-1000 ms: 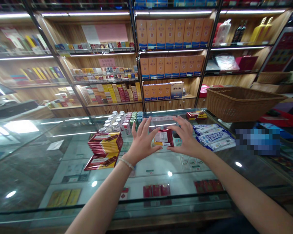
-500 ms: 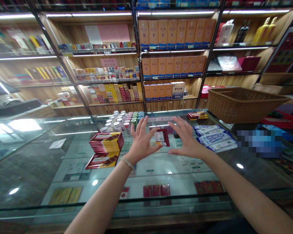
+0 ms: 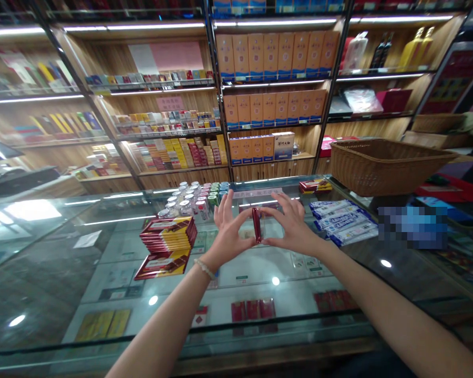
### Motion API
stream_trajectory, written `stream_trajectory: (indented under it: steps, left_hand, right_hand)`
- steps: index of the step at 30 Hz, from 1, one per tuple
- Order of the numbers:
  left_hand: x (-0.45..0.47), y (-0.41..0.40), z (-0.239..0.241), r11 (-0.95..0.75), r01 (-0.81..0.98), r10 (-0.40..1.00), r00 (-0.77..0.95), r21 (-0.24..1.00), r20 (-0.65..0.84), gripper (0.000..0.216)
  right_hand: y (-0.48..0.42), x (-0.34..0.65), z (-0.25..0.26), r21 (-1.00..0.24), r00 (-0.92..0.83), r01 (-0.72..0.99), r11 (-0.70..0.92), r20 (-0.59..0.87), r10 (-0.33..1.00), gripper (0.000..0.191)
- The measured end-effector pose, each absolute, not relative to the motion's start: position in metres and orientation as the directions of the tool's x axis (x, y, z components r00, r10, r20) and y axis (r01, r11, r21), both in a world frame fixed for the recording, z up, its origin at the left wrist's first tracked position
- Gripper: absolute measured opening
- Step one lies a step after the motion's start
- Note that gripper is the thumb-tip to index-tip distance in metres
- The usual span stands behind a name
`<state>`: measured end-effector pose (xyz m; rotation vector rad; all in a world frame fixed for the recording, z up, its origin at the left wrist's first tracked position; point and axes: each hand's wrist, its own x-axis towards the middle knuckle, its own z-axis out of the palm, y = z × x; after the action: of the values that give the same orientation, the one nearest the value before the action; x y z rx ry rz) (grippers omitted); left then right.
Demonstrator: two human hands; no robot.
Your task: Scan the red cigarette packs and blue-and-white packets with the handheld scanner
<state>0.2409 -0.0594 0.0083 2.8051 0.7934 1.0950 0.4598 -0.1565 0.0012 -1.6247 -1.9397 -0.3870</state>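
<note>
My left hand [image 3: 229, 231], with a beaded bracelet at the wrist, and my right hand [image 3: 295, 226] face each other over the glass counter. Between their thumbs and index fingers stands a thin stack of dark red chocolate bars [image 3: 256, 226], upright and seen edge-on. Each hand presses one side of it, and the other fingers stay raised. To the left lies a pile of red and yellow chocolate bars [image 3: 169, 233], with its lower part fanned toward me. Right of my right hand lie blue and white packets [image 3: 345, 220].
Behind my left hand stand several small white-capped bottles [image 3: 183, 199]. More red and yellow bars [image 3: 315, 186] lie at the counter's back. A wicker basket [image 3: 386, 165] stands at the right. Boxed goods fill the shelves [image 3: 274, 109] behind the glass counter [image 3: 240, 302].
My hands have come together, from spread apart around the chocolate bars to gripping them from both sides. The stack has turned from showing its broad face to edge-on.
</note>
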Motion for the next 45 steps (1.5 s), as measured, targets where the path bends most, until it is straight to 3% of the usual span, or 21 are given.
stream_trajectory:
  steps: [8,16,22,26,33,40,45]
  left_hand:
    - [0.244,-0.062,0.008,-0.865,0.455,0.481,0.628,0.213,0.612,0.073]
    - [0.235,-0.061,0.018,-0.867,0.47,0.461,0.632,0.164,0.623,0.074]
    - [0.223,-0.048,0.022,-0.828,0.529,0.505,0.556,0.187,0.66,0.105]
    - [0.216,-0.039,0.022,-0.814,0.568,0.484,0.549,0.12,0.682,0.115]
    - [0.215,-0.043,0.025,-0.809,0.586,0.417,0.614,-0.034,0.67,0.101]
    - [0.218,-0.048,0.028,-0.78,0.623,0.432,0.606,-0.061,0.667,0.076]
    - [0.219,-0.049,0.029,-0.781,0.621,0.429,0.606,-0.061,0.67,0.087]
  right_hand:
    - [-0.151,0.457,-0.004,-0.165,-0.076,0.961,0.224,0.62,0.781,0.066]
    - [-0.153,0.47,-0.001,-0.088,-0.098,0.971,0.221,0.699,0.709,0.06]
    - [-0.153,0.478,0.004,-0.022,-0.101,0.985,0.173,0.736,0.67,0.059]
    - [-0.154,0.481,0.005,0.02,-0.081,0.995,0.097,0.736,0.672,0.056]
    - [-0.153,0.483,0.001,0.112,-0.111,0.993,0.043,0.727,0.677,0.051]
    - [-0.153,0.484,0.0,0.149,-0.142,0.988,0.046,0.742,0.655,0.051]
    - [-0.153,0.482,0.002,0.167,-0.15,0.985,0.035,0.752,0.642,0.051]
